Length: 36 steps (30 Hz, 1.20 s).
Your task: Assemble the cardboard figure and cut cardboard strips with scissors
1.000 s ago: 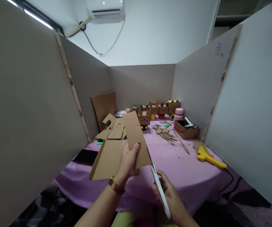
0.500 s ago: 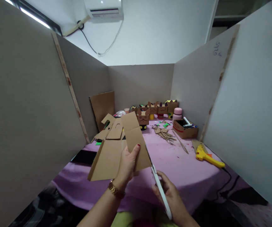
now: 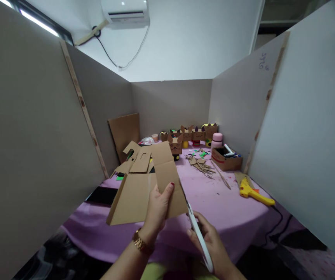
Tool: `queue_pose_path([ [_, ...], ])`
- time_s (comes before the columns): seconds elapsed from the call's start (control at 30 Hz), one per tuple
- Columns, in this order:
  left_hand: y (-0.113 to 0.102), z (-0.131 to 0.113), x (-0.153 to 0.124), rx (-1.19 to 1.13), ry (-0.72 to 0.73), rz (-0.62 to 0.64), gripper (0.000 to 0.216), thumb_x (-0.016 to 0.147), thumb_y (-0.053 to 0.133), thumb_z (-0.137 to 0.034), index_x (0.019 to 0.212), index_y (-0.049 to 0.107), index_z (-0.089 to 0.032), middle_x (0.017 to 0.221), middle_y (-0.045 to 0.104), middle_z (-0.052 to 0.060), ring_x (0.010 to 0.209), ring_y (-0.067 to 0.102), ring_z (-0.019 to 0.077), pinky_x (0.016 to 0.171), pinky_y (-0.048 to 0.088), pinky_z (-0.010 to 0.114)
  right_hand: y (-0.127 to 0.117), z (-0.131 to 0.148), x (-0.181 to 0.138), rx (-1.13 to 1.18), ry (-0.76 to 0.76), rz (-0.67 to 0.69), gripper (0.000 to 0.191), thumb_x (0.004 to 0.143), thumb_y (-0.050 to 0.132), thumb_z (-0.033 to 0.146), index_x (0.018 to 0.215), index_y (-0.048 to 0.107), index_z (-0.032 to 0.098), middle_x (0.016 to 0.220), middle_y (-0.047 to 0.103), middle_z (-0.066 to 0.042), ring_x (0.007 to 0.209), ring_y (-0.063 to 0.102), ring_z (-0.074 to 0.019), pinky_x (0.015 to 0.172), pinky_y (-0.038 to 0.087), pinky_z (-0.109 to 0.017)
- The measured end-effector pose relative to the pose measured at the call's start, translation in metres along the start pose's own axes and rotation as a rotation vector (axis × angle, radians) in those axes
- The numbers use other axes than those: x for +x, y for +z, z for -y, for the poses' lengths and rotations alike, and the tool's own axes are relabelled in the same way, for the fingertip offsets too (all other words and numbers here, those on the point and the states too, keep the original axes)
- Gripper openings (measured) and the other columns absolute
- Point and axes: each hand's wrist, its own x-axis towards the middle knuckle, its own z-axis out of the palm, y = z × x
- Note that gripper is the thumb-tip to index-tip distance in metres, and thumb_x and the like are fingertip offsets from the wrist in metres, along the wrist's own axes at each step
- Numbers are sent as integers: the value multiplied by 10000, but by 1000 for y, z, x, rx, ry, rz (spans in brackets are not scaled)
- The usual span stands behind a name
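My left hand (image 3: pixel 157 208) grips a large folded cardboard piece (image 3: pixel 144 186) and holds it up above the near edge of the purple-covered table (image 3: pixel 231 210). Its thumb presses on the front face. My right hand (image 3: pixel 211 243) is closed round a white-handled pair of scissors (image 3: pixel 199 235). The blades meet the cardboard's lower right edge. A gold watch sits on my left wrist.
Grey partition boards wall the table on three sides. A yellow glue gun (image 3: pixel 253 192) lies at the right. Cardboard scraps (image 3: pixel 202 165), a small box of pens (image 3: pixel 225 157), a pink bottle (image 3: pixel 216 140) and several cardboard animal boxes (image 3: pixel 189 136) stand at the back.
The cardboard and both hands have dropped slightly in the picture as the view tilted up. The grips have not changed.
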Motion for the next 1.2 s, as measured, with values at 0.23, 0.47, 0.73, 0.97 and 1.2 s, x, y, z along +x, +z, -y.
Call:
queue_pose_path([
  [0.23, 3, -6, -7, 18, -19, -13, 361, 699, 646, -355, 995, 581, -159, 854, 722, 75, 677, 671, 200, 591, 524, 289, 0, 6, 3, 75, -13, 55, 394, 811, 564, 358, 1165, 440, 238, 807, 567, -6, 727, 531, -162, 685, 441, -256],
  [0.47, 6, -8, -14, 73, -51, -56, 372, 685, 656, -368, 982, 580, -157, 855, 721, 83, 716, 674, 211, 615, 525, 294, -5, 20, 2, 97, -31, 86, 363, 810, 569, 338, 1142, 456, 243, 791, 544, 11, 700, 495, -147, 698, 422, -246],
  [0.73, 5, -2, -16, 68, -77, -83, 405, 674, 663, -380, 994, 561, -153, 869, 714, 99, 713, 674, 229, 577, 527, 302, 0, 17, -2, 34, -7, 15, 354, 790, 573, 365, 1085, 487, 189, 754, 549, -6, 732, 520, -173, 665, 432, -256],
  [0.97, 8, -11, -13, 20, -75, -95, 370, 690, 643, -397, 965, 566, -160, 798, 717, 75, 624, 667, 194, 548, 524, 282, 3, 10, -2, 2, 3, -66, 373, 728, 633, 365, 1037, 524, 185, 708, 541, 5, 631, 498, -149, 592, 442, -245],
  [1.2, 9, -14, -14, 33, -95, -58, 335, 697, 633, -409, 929, 581, -173, 712, 709, 43, 522, 643, 179, 479, 516, 285, 1, 19, 3, 137, 5, 26, 343, 736, 636, 370, 1027, 547, 211, 714, 611, 1, 625, 545, -153, 623, 461, -261],
])
